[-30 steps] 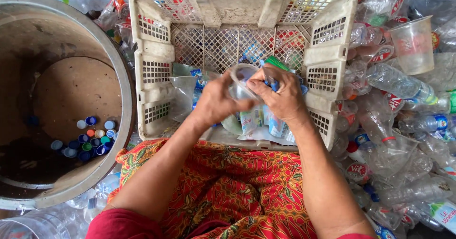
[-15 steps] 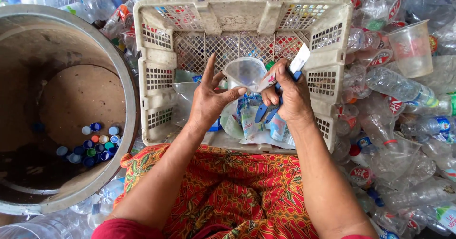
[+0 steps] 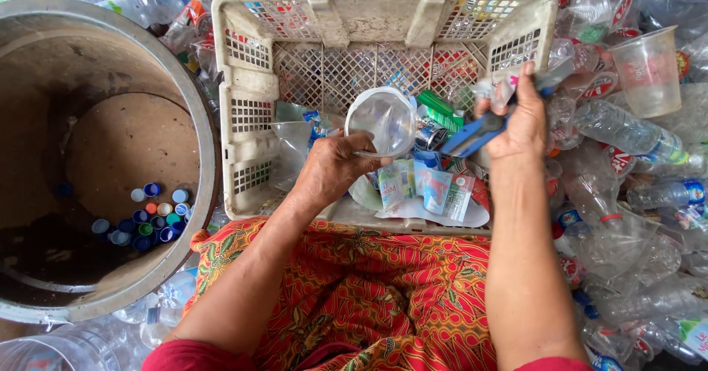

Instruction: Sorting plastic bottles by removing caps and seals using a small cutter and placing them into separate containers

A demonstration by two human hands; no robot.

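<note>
Since half a second ago the hands have drawn apart: the right hand (image 3: 525, 124) now sits at the right wall of the cream plastic crate (image 3: 254, 91), while the left hand (image 3: 332, 170) has stayed near the middle.

Head view: the crate rests among crushed clear bottles (image 3: 627, 131), with a round drum (image 3: 110, 157) holding coloured caps (image 3: 147, 220) to its left. The left grip is closed on the rim of a clear plastic cup (image 3: 383, 120), mouth facing up. The right grip is closed around blue-handled scissors (image 3: 472, 135) and a peeled label strip (image 3: 501, 87).
</note>
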